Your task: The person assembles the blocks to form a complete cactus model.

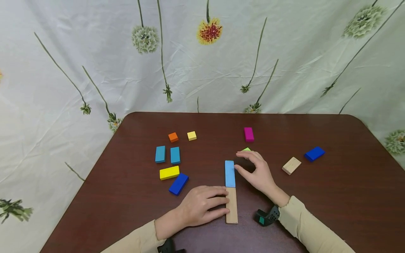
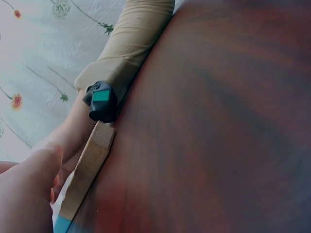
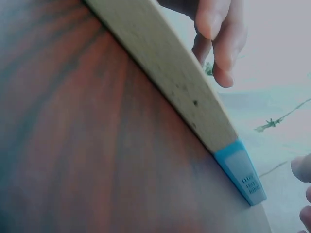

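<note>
In the head view a plain wooden plank (image 1: 231, 207) lies lengthwise on the table, end to end with a light blue block (image 1: 230, 174) beyond it. My left hand (image 1: 205, 205) rests its extended fingertips along the plank's left side. To the right of the blue block is my right hand (image 1: 257, 172), thumb tip at the block's edge and fingers spread, gripping nothing. The right wrist view shows dark printed marks on the blue block (image 3: 244, 174), with the plank (image 3: 175, 77) running up from it. A green block (image 1: 246, 149) is partly hidden behind my right fingers.
Left on the brown table (image 1: 126, 211) are two blue-teal blocks (image 1: 160, 154), a yellow block (image 1: 169, 173), a dark blue block (image 1: 178, 184), an orange cube (image 1: 173, 137) and a pale yellow cube (image 1: 191, 136). Farther right lie magenta (image 1: 249, 134), wooden (image 1: 291, 166) and blue (image 1: 314, 154) blocks.
</note>
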`<state>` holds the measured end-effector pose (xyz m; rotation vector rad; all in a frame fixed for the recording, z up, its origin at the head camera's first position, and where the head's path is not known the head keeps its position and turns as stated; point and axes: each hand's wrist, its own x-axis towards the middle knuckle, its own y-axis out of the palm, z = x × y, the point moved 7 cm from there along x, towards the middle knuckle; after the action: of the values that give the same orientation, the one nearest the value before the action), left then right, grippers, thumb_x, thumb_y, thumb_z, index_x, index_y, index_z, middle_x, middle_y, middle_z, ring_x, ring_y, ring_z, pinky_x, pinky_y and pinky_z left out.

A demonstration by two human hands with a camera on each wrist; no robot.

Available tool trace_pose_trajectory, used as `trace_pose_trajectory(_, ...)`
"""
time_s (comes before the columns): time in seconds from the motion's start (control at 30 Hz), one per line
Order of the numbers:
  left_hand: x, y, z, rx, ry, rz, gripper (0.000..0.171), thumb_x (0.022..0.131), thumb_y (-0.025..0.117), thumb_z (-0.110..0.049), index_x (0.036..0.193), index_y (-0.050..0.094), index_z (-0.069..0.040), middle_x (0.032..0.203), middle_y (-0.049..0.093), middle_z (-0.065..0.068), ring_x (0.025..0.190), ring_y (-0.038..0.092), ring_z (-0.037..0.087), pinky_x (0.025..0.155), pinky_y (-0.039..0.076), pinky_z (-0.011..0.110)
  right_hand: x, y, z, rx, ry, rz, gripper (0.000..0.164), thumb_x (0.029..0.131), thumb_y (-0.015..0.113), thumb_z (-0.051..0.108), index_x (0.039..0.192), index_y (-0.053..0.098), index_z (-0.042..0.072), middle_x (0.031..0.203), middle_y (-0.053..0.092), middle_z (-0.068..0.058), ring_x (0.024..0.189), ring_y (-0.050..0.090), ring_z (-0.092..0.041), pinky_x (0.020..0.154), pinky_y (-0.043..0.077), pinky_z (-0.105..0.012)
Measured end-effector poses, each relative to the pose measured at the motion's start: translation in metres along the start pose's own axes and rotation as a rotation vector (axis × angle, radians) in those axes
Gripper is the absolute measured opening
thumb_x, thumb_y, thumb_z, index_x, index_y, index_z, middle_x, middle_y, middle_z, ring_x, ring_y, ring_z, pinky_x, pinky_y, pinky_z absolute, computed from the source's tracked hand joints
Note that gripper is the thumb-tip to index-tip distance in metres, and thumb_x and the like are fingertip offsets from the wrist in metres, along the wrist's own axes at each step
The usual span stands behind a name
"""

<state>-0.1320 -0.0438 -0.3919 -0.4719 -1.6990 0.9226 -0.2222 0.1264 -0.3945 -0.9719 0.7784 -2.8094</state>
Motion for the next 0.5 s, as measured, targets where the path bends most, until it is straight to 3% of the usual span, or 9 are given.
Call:
trace_pose_trajectory(0.1, 0.002, 0.001, 0.006, 0.018, -0.007, -0.002, 0.025, 0.088, 0.066, -0.036, 0.102, 0.074, -0.017, 0.112, 0.066, -0.001, 0.109, 0.058, 0.009, 0.087, 0.049, 0.025, 0.002, -0.005, -0.006, -0.032, 0.026, -0.032, 0.038, 0.077, 0.077, 0.009, 0.113, 0.066, 0.006, 0.113, 0.062, -0.001, 0.102, 0.053, -0.018, 0.080, 0.045, -0.038)
trace_pose_trajectory(0.33, 0.007, 0.005, 0.016, 0.032, -0.012, 0.009, 0.024, 0.088, 0.066, -0.033, 0.103, 0.073, -0.016, 0.114, 0.065, 0.000, 0.107, 0.059, 0.010, 0.087, 0.049, 0.025, 0.006, -0.015, -0.019, -0.078, 0.099, -0.108, 0.037, 0.075, 0.078, 0.010, 0.110, 0.067, 0.005, 0.108, 0.064, -0.004, 0.100, 0.054, -0.019, 0.083, 0.045, -0.037)
trace_pose_trajectory(0.5, 0.011, 0.007, 0.021, 0.013, -0.012, 0.016, 0.024, 0.087, 0.067, -0.031, 0.105, 0.073, -0.015, 0.115, 0.065, 0.001, 0.109, 0.059, 0.010, 0.088, 0.048, 0.024, 0.009, -0.021, -0.029, -0.100, 0.179, -0.147, 0.036, 0.074, 0.080, 0.011, 0.107, 0.068, 0.003, 0.103, 0.063, -0.009, 0.091, 0.054, -0.024, 0.075, 0.044, -0.039)
